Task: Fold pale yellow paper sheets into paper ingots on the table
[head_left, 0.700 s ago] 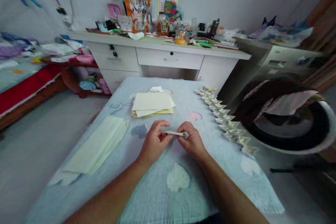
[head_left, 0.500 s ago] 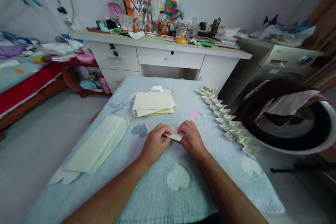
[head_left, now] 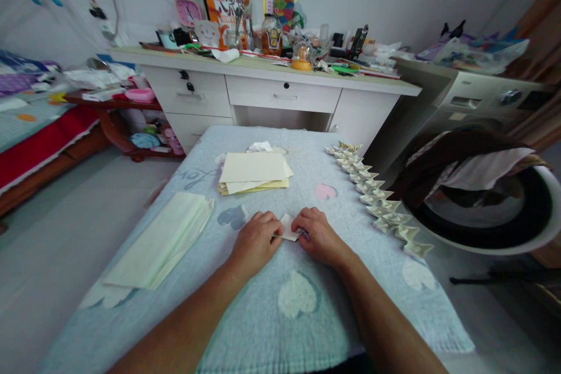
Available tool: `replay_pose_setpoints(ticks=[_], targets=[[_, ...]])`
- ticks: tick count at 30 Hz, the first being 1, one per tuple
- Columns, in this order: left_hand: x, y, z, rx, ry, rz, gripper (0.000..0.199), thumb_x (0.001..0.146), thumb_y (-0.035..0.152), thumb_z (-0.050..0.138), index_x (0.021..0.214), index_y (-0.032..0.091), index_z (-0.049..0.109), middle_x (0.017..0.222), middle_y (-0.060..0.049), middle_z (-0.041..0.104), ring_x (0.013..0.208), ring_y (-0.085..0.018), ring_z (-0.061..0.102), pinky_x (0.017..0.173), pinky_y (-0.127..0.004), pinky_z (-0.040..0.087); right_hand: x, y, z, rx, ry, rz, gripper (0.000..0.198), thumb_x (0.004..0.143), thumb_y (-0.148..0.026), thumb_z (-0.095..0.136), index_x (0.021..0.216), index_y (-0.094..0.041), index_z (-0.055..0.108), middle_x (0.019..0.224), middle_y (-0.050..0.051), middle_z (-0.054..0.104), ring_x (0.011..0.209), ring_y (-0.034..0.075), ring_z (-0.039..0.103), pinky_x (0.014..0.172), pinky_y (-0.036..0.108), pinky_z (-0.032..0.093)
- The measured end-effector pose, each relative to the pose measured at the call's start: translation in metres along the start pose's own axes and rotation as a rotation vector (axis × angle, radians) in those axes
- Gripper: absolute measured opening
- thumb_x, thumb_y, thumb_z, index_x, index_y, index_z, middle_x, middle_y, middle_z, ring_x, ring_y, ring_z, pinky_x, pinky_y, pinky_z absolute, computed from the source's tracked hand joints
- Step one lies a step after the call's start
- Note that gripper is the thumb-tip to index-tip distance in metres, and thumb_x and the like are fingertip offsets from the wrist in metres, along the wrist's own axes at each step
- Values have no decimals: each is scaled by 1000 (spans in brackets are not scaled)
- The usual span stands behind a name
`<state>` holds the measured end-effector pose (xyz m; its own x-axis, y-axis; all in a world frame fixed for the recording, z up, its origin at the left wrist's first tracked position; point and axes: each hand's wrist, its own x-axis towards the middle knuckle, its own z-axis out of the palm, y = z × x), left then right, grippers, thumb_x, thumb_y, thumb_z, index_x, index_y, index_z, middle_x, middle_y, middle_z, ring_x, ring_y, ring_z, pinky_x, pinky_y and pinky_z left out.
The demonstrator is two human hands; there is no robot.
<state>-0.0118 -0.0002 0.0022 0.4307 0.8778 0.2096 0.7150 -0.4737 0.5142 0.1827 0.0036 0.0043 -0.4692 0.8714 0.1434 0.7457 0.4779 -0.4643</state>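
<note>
A small folded piece of paper (head_left: pixel 289 229) lies between my hands, low over the cloth-covered table. My left hand (head_left: pixel 259 238) is closed on its left end, fingers bent over the edge. The right end is gripped by my right hand (head_left: pixel 319 232), whose fingertips curl onto it. Beyond the hands sits a stack of cream paper sheets (head_left: pixel 253 168). To the left lies a pile of long pale folded paper (head_left: pixel 162 239). A row of folded paper pieces with pointed ends (head_left: pixel 371 194) runs along the table's right side.
The table (head_left: pixel 302 339) wears a blue cloth with heart patterns. A crumpled white tissue (head_left: pixel 260 146) is behind the paper stack. Past the table stands a white desk (head_left: pixel 280 93) crowded with jars and a snack bag. At right is a washing machine (head_left: pixel 473 99) with laundry hanging from its door.
The folded paper has been lowered and lies flatter. Both hands have turned more palm-down over its ends, the fingers pressing closer to the cloth.
</note>
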Motion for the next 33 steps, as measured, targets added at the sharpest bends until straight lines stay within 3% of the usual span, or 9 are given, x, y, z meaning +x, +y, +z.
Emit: replay_pose_setpoints(ticks=[4, 9, 17, 33], targets=[[2, -5, 0, -28, -55, -18, 6, 81, 17, 58, 78, 20, 62, 82, -1, 61, 85, -18, 55, 77, -29, 41, -1, 2, -3, 71, 10, 19, 22, 74, -6, 59, 87, -21, 66, 90, 2, 59, 89, 17, 48, 81, 29, 32], [2, -8, 3, -22, -68, -43, 14, 87, 25, 51, 85, 21, 64, 85, -3, 61, 85, -17, 56, 75, -27, 40, -2, 9, -5, 136, 67, 90, 11, 78, -11, 62, 83, -19, 67, 86, 2, 59, 85, 16, 50, 80, 29, 35], [4, -8, 3, 41, -39, -120, 14, 84, 29, 57, 74, 19, 59, 79, -2, 58, 78, -17, 55, 68, -26, 37, -1, 13, -3, 187, 71, 149, 6, 81, -17, 63, 80, -20, 68, 85, 2, 60, 87, 17, 50, 83, 30, 35], [4, -2, -1, 210, -31, -144, 16, 87, 27, 51, 75, 19, 58, 81, -4, 59, 82, -19, 56, 74, -30, 41, 3, 0, -2, -11, 63, 299, 13, 86, -24, 57, 78, -18, 66, 88, 5, 57, 87, 18, 47, 78, 29, 32]])
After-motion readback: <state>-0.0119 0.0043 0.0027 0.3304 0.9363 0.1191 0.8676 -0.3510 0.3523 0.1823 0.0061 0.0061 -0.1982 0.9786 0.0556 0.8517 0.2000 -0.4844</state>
